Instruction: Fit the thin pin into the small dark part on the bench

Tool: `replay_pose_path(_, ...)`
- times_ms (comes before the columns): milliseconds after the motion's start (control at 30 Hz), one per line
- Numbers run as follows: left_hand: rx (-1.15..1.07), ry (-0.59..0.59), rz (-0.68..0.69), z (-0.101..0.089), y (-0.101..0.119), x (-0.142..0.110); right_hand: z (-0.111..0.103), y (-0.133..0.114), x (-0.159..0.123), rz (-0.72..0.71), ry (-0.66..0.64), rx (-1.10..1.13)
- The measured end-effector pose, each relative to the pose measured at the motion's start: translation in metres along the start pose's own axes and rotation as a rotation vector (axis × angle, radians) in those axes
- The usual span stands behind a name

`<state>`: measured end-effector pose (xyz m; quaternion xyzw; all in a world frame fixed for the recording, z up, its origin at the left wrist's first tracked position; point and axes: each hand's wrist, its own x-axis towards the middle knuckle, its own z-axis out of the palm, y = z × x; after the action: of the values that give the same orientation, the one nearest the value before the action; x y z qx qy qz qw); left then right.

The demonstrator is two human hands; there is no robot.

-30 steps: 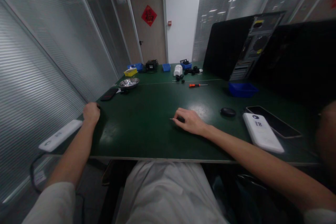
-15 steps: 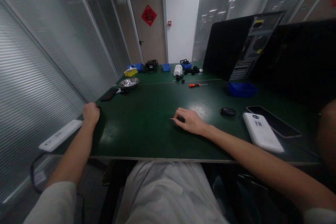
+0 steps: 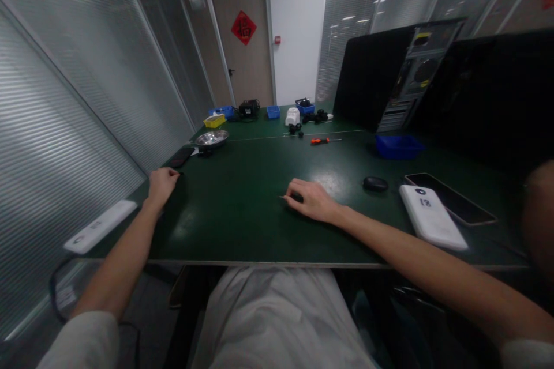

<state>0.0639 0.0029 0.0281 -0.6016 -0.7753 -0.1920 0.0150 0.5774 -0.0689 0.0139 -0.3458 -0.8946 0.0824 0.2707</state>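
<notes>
My left hand [image 3: 163, 185] is at the left side of the green table [image 3: 234, 202], fingers pinched together. A small dark piece [image 3: 180, 173] shows at its fingertips, too small to name. Around the middle of the table rests my right hand [image 3: 309, 200], its fingers curled closed. From it a thin metal tip [image 3: 281, 196] points left, and something dark shows inside the grip; most of this slim tool is hidden. Beyond my left hand lie a dark phone [image 3: 182, 157] and a shiny metal bowl [image 3: 212, 138]. A black computer mouse [image 3: 375, 184] sits to the right of my right hand.
An orange-handled screwdriver [image 3: 320, 141] lies farther back. A blue tray [image 3: 398, 147] stands near a black computer case [image 3: 372, 75]. White power banks lie at right [image 3: 433, 218] and left [image 3: 101, 226]. A phone [image 3: 452, 199] is at right. Part of another person shows at the right edge.
My left hand has moved right and slightly inward from the table's left edge, bringing the small dark piece into view at its fingertips. My right hand stays in place.
</notes>
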Motion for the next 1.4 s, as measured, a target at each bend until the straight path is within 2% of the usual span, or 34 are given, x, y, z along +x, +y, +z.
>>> replay_pose_path(67,-0.137,-0.01,0.103,0.003,0.039,-0.009,0.0,0.001,0.0,0.006,-0.002,0.0)
replay_pose_path(133,-0.299,-0.066,0.275,0.008,0.086,-0.027,0.0,0.001,0.0,0.013,-0.005,-0.003)
replay_pose_path(267,-0.565,-0.334,0.729,0.027,0.177,-0.076,0.0,0.001,0.0,0.031,-0.004,-0.022)
replay_pose_path(333,-0.645,-0.457,0.891,0.039,0.208,-0.097,0.001,0.001,0.001,0.042,0.007,-0.04)
replay_pose_path(400,-0.706,-0.512,0.943,0.051,0.226,-0.11,0.002,0.002,0.001,0.057,0.019,-0.056)
replay_pose_path(533,-0.767,-0.523,0.89,0.062,0.232,-0.116,0.003,0.005,0.001,0.099,0.012,-0.07)
replay_pose_path(733,-0.724,-0.497,0.806,0.06,0.227,-0.115,0.003,0.006,0.003,0.162,-0.03,-0.085)
replay_pose_path(1000,-0.687,-0.463,0.868,0.058,0.228,-0.119,0.002,0.004,0.002,0.168,-0.065,-0.087)
replay_pose_path(1400,-0.816,-0.469,0.856,0.057,0.224,-0.122,0.002,0.0,0.001,0.087,0.01,-0.041)
